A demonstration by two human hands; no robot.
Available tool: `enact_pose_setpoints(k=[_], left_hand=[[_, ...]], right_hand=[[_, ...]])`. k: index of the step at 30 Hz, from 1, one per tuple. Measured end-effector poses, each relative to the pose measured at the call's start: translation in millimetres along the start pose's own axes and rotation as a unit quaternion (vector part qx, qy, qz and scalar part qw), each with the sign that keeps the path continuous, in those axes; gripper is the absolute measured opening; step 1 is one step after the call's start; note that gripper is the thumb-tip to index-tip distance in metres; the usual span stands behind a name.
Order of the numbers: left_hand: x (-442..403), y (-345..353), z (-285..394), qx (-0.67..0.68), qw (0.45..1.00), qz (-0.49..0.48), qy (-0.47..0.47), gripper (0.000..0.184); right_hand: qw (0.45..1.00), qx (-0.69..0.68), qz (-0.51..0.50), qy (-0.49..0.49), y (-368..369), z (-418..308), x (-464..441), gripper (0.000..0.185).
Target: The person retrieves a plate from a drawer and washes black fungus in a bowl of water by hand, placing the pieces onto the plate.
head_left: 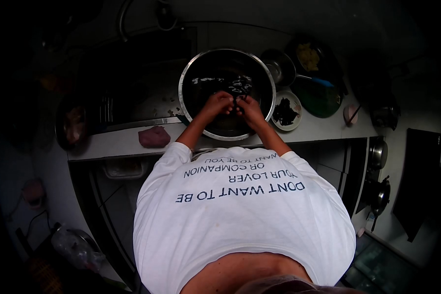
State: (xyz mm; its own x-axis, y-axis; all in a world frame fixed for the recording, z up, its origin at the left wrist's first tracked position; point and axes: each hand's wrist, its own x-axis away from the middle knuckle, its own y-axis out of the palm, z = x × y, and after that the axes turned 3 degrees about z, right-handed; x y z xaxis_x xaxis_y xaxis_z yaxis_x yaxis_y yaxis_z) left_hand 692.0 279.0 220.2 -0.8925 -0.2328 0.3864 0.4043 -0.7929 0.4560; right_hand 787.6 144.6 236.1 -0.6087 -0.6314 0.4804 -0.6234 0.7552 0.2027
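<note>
A wide metal basin [185,90] stands on the counter with dark, rippling liquid in it. Over the basin, my left hand [217,104] is closed, its fingers bent inward. Close beside it my right hand [250,109] is also closed, thumb and fingers pinched together. Something dark seems to lie between the fingertips, but it blends into the dark liquid and I cannot make it out. Just right of the basin, a white plate [298,104] holds a pile of dark, crinkled pieces [284,112].
Behind the plate are a pan [279,67], a blue-handled utensil [322,82], a green board [323,105] and a dish of yellow pieces [307,56]. A folded pink cloth [154,137] lies at the counter's front edge. Far left sits a dark bowl [63,120].
</note>
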Motion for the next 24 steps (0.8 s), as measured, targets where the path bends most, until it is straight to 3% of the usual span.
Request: enact_pose_setpoints(k=[4, 9, 16, 18, 20, 22, 24], left_hand=[[4, 2, 5, -0.071, 0.997, -0.008, -0.042, 0.021], [-4, -5, -6, -0.068, 0.997, -0.041, -0.004, 0.019], [-10, -9, -15, 0.002, 1.000, -0.014, -0.007, 0.014], [-13, -13, -18, 0.005, 0.999, 0.027, -0.022, 0.012], [-13, -13, -17, -0.139, 0.978, 0.015, 0.158, 0.011], [-12, -11, -16, -0.173, 0.963, 0.016, 0.208, 0.011], [-7, -8, -13, -0.099, 0.985, 0.031, 0.134, 0.011]], right_hand=[[0.987, 0.146, 0.016, -0.060, 6, -10, 7, 0.009], [0.998, 0.063, 0.003, -0.015, 3, -4, 2, 0.009], [0.999, -0.042, -0.021, 0.009, 5, -4, -4, 0.008], [0.994, 0.086, -0.028, -0.067, -1, 11, -16, 0.008], [0.986, 0.140, -0.034, -0.087, -1, 15, -19, 0.009], [0.991, 0.120, -0.037, -0.050, 3, 14, -20, 0.010], [0.984, 0.163, -0.043, -0.055, 7, 6, -16, 0.011]])
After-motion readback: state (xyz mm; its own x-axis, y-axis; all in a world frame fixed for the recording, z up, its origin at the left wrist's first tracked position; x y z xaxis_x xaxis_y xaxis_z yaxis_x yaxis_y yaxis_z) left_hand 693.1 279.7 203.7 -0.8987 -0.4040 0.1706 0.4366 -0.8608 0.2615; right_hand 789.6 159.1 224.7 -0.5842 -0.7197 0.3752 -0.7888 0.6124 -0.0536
